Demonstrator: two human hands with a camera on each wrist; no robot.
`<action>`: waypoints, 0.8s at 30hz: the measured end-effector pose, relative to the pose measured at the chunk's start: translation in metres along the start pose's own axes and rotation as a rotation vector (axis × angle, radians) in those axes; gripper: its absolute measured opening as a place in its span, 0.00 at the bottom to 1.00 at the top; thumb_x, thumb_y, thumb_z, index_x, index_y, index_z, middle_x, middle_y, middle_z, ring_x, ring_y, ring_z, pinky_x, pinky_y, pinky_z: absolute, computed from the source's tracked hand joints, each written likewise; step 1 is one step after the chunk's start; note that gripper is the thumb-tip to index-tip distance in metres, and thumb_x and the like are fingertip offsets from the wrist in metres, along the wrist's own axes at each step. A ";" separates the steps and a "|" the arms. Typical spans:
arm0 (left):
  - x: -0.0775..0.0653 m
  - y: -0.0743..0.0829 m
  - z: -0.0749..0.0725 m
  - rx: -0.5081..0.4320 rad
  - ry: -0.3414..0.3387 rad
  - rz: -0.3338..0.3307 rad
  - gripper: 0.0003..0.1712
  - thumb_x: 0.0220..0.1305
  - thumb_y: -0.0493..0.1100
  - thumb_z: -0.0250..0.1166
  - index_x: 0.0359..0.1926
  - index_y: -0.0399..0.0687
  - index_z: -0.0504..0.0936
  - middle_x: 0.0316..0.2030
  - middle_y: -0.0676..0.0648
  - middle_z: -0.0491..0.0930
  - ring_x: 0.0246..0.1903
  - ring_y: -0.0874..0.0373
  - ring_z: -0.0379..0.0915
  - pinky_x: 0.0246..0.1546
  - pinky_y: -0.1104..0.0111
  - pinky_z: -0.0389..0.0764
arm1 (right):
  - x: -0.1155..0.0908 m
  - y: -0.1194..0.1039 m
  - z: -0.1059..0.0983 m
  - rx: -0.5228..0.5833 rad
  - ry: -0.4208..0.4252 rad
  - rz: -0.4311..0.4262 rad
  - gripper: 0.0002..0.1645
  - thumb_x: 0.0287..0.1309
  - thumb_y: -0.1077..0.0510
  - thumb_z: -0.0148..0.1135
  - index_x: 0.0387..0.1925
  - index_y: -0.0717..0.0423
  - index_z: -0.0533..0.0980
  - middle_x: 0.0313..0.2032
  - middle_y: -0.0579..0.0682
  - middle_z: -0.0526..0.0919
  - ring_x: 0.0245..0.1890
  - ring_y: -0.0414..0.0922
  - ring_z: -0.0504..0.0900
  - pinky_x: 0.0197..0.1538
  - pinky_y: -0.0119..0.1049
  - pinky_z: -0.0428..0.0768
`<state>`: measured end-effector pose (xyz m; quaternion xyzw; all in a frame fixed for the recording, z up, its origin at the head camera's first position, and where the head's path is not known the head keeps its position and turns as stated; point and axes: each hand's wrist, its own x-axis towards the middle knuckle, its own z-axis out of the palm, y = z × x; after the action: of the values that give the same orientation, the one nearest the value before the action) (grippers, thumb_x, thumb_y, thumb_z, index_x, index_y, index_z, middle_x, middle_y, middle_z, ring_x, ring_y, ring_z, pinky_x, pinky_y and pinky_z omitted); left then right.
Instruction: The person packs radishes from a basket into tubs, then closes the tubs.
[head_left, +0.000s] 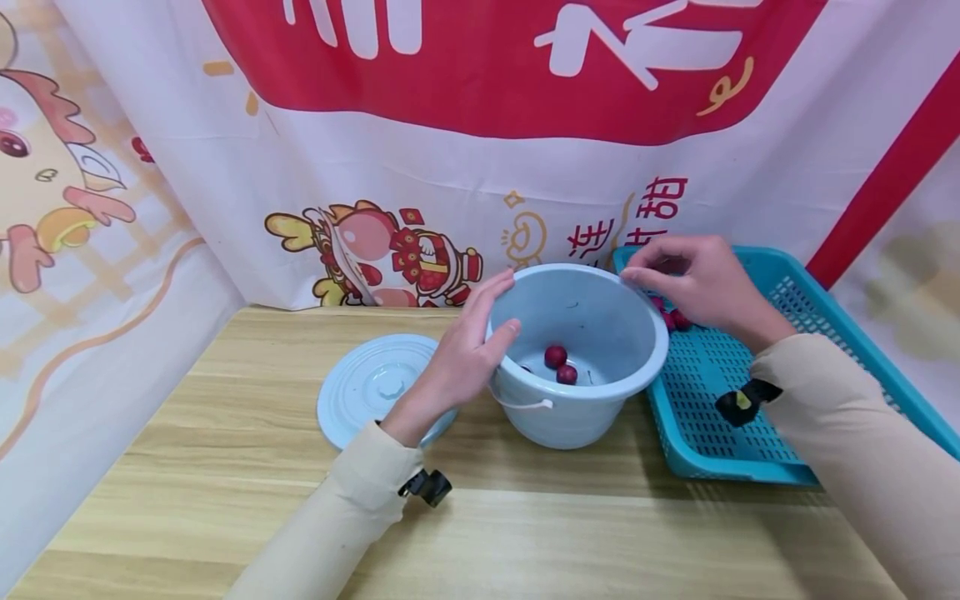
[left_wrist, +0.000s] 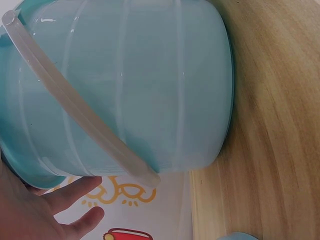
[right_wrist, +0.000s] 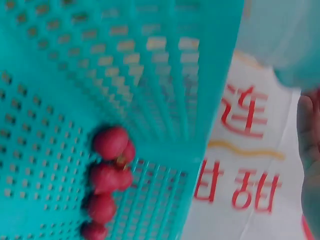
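A light blue bucket [head_left: 573, 421] stands upright on the wooden table, its pale handle [head_left: 528, 406] hanging down the side. Two round dark red pieces of produce [head_left: 556, 357] lie inside, with thin dark strands. My left hand [head_left: 472, 342] rests against the left rim, its fingers fairly straight and the thumb at the rim. Over the right rim, my right hand [head_left: 693, 279] has its fingertips brought together; a bit of red at its fingers in the right wrist view suggests a pinched round red piece, mostly hidden. More round red pieces [right_wrist: 111, 143] lie in the teal basket [head_left: 705, 471].
The basket, with slotted walls, stands right beside the bucket. A round light blue lid [head_left: 345, 392] lies flat on the table [head_left: 225, 467] left of the bucket, partly behind my left arm. A printed white and red cloth [head_left: 480, 192] hangs behind the table.
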<state>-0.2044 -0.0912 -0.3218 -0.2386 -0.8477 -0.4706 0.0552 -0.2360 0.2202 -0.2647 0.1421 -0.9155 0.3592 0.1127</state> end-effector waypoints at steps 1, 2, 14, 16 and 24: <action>0.000 0.000 0.000 0.000 0.000 0.001 0.38 0.77 0.56 0.50 0.83 0.54 0.58 0.84 0.56 0.53 0.83 0.55 0.51 0.81 0.42 0.59 | 0.000 0.005 -0.003 -0.005 0.003 0.014 0.22 0.64 0.42 0.73 0.53 0.50 0.86 0.50 0.53 0.90 0.48 0.51 0.86 0.41 0.21 0.84; 0.000 0.000 0.000 -0.002 0.000 0.002 0.38 0.77 0.55 0.50 0.83 0.53 0.58 0.85 0.55 0.53 0.83 0.55 0.51 0.81 0.42 0.59 | 0.000 0.010 -0.006 -0.009 0.004 0.029 0.24 0.65 0.41 0.73 0.54 0.49 0.86 0.51 0.53 0.90 0.49 0.51 0.86 0.41 0.21 0.84; 0.000 -0.001 0.001 -0.003 0.001 -0.003 0.38 0.78 0.56 0.50 0.83 0.54 0.58 0.84 0.59 0.53 0.83 0.56 0.51 0.81 0.43 0.59 | 0.006 0.077 -0.034 -0.035 -0.081 0.214 0.37 0.63 0.35 0.70 0.68 0.48 0.78 0.64 0.56 0.81 0.59 0.55 0.78 0.41 0.30 0.87; 0.000 -0.002 0.001 0.000 0.003 -0.002 0.38 0.77 0.55 0.50 0.83 0.53 0.59 0.84 0.59 0.53 0.83 0.56 0.51 0.81 0.43 0.59 | 0.006 0.085 -0.036 -0.039 -0.096 0.222 0.38 0.64 0.36 0.70 0.69 0.48 0.77 0.65 0.57 0.80 0.61 0.55 0.77 0.42 0.30 0.87; 0.000 -0.002 0.001 0.000 0.007 0.002 0.38 0.77 0.55 0.50 0.83 0.53 0.59 0.84 0.58 0.53 0.83 0.56 0.51 0.81 0.43 0.59 | 0.011 0.114 -0.038 -0.030 -0.152 0.295 0.41 0.66 0.37 0.69 0.73 0.50 0.73 0.69 0.62 0.77 0.65 0.60 0.75 0.51 0.42 0.89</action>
<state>-0.2050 -0.0912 -0.3236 -0.2379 -0.8471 -0.4715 0.0584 -0.2810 0.3242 -0.3056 0.0311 -0.9375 0.3465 -0.0088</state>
